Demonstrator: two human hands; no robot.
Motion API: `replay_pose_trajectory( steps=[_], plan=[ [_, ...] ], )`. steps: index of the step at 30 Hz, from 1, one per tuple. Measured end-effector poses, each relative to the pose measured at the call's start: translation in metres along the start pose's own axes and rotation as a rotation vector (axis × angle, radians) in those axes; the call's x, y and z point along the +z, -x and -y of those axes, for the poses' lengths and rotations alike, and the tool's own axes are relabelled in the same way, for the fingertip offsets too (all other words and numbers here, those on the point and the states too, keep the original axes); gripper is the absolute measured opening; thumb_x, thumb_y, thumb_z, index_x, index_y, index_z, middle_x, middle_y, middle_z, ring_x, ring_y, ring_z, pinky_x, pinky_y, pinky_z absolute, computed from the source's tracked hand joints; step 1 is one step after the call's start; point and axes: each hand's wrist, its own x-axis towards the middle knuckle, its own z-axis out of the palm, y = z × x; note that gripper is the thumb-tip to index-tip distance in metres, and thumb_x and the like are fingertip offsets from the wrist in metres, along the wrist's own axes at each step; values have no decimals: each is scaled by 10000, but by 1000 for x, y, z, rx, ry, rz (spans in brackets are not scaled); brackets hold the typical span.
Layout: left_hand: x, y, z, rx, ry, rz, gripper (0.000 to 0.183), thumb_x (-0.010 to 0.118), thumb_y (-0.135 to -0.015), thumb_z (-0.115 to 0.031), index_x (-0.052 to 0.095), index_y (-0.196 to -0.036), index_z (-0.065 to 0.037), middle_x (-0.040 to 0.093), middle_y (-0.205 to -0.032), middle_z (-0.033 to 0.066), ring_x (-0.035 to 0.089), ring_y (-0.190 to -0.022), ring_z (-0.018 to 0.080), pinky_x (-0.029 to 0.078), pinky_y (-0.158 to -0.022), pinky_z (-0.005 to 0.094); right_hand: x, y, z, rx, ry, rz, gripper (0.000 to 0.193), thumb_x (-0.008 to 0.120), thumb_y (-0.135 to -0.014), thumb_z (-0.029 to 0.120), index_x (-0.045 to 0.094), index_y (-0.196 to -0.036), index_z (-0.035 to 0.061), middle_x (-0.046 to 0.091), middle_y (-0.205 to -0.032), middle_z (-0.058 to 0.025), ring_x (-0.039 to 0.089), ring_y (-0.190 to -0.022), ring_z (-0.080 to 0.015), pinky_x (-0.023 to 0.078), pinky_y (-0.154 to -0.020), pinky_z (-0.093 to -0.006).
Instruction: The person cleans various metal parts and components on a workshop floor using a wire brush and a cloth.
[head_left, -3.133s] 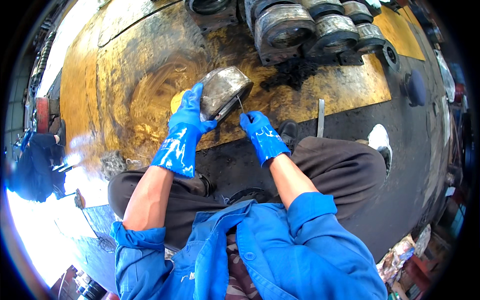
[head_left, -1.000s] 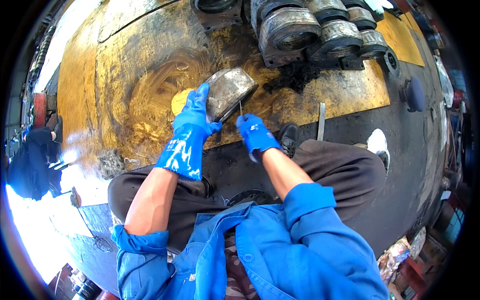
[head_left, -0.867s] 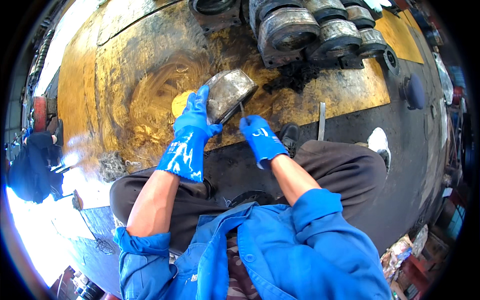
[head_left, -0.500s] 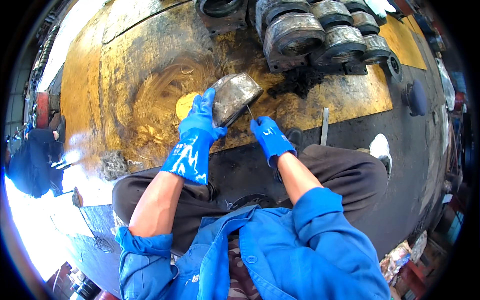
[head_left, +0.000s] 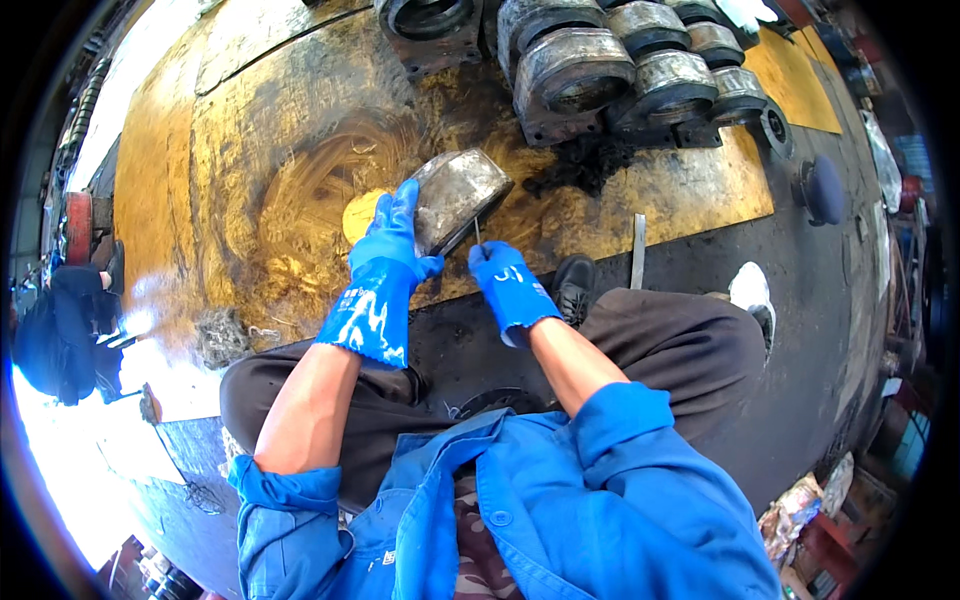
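Observation:
A worn grey metal housing (head_left: pixel 462 192) with a dark near edge lies tilted on the oil-stained board in front of me. My left hand (head_left: pixel 390 245), in a long blue glove, grips its left side, fingers stretched along it and the thumb at the near corner. In the matching glove, my right hand (head_left: pixel 497 275) is closed on a thin metal rod (head_left: pixel 477 230), whose tip meets the housing's near-right edge. The rod's other end is hidden in the fist, so its exact kind does not show.
Several similar round-bored housings (head_left: pixel 575 80) stand in rows at the far right. Dark shavings or rags (head_left: pixel 585 165) lie before them. A flat metal strip (head_left: pixel 638 250) rests at the board's edge (head_left: pixel 700 228). A person in dark clothes (head_left: pixel 65 330) is at the far left.
My right hand has moved left with the rod, whose tip has shifted along the housing's near edge toward my left hand. The left hand keeps its place on the housing.

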Motion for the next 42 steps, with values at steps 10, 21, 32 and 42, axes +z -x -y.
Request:
replay_pose_trajectory(
  steps=[10, 21, 32, 42],
  plan=[
    [-2, 0, 3, -7, 14, -12, 1219, 903, -666, -374, 195, -1641, -188, 346, -1623, 218, 404, -1472, 383, 387, -1191, 426, -17, -5, -6, 24, -11, 88, 412, 618, -984, 367, 717, -906, -26, 688, -801, -251, 708, -754, -385, 544, -719, -469],
    [8, -4, 1, 48, 14, -89, 1188, 927, -673, -365, 216, -1621, -269, 338, -1637, 211, 494, -1401, 414, 452, -1132, 483, -36, -24, -26, 52, 77, 166, 407, 618, -983, 368, 720, -904, -18, 715, -845, -255, 718, -755, -386, 536, -706, -471],
    [1, -3, -2, 20, 11, -28, 1218, 905, -667, -380, 201, -1642, -189, 354, -1624, 191, 421, -1460, 376, 400, -1183, 433, 4, -15, -16, 167, -81, 123, 391, 619, -979, 370, 725, -932, -3, 716, -841, -213, 693, -779, -345, 547, -720, -458],
    [-5, 2, -2, 53, 55, -57, 1209, 943, -651, -348, 236, -1626, -241, 358, -1617, 237, 457, -1432, 410, 412, -1174, 464, -42, 8, -14, 148, -362, 246, 418, 676, -966, 410, 725, -968, -5, 750, -861, -148, 707, -747, -226, 534, -669, -374]
  ],
)
